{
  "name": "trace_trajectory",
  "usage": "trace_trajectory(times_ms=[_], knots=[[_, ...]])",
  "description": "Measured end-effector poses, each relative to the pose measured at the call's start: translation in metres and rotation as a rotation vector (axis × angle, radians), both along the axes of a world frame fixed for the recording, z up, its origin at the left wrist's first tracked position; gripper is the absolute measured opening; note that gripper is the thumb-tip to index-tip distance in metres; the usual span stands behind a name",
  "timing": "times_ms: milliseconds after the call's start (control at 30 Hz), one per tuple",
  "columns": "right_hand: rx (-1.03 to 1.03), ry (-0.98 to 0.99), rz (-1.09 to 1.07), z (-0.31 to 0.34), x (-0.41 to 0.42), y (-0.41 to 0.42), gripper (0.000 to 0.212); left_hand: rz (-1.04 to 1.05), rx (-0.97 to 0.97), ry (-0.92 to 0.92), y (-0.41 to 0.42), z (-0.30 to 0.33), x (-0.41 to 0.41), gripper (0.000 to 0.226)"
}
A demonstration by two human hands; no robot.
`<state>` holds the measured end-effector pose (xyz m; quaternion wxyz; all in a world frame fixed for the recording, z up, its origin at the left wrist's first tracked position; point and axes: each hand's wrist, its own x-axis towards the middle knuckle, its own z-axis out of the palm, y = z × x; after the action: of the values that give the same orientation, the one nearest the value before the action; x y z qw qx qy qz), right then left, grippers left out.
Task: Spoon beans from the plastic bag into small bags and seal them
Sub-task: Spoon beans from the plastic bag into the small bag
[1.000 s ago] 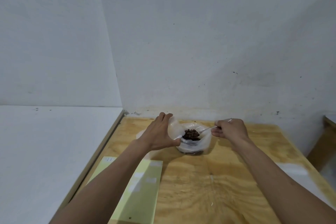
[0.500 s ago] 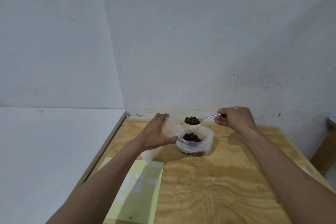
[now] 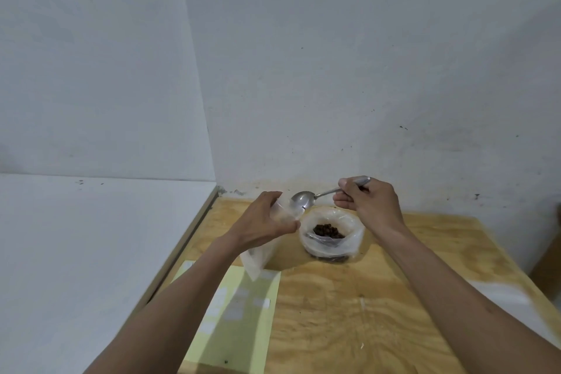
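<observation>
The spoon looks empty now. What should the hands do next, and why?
Probably dip the spoon back into the big bag for another scoop. The spoon's bowl shows no beans, the big bag has beans left, and the left hand holds the small bag open right beside it. The right hand grips the handle, so it only needs to swing down.

Small bag's [image 3: 261, 255] contents perhaps beans, veiled by left hand [image 3: 264, 223].
</observation>
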<state>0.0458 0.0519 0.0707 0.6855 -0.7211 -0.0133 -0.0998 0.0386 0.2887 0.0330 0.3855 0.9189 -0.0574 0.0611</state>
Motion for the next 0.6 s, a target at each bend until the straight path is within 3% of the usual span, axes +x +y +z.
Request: trace_trajectory(times_ms=[133,267,400,533,600], knots=[[0.038,-0.02,-0.007,0.002,-0.001,0.003,0.013,0.005,0.006,-0.026,0.002,-0.003,0.002,0.076],[0.011,-0.058,-0.096,0.007,0.0,-0.001,0.014,0.025,0.019,-0.033,0.008,0.0,0.002,0.083],[-0.372,-0.14,-0.209,0.005,-0.001,-0.018,0.022,0.016,0.052,-0.005,0.013,0.004,-0.001,0.096],[-0.713,-0.158,-0.198,-0.011,-0.001,-0.027,0.023,-0.041,0.047,0.044,0.007,0.005,-0.004,0.067],[-0.751,-0.128,-0.204,-0.024,-0.002,-0.026,0.022,-0.088,0.071,0.087,0.001,0.003,-0.004,0.07]])
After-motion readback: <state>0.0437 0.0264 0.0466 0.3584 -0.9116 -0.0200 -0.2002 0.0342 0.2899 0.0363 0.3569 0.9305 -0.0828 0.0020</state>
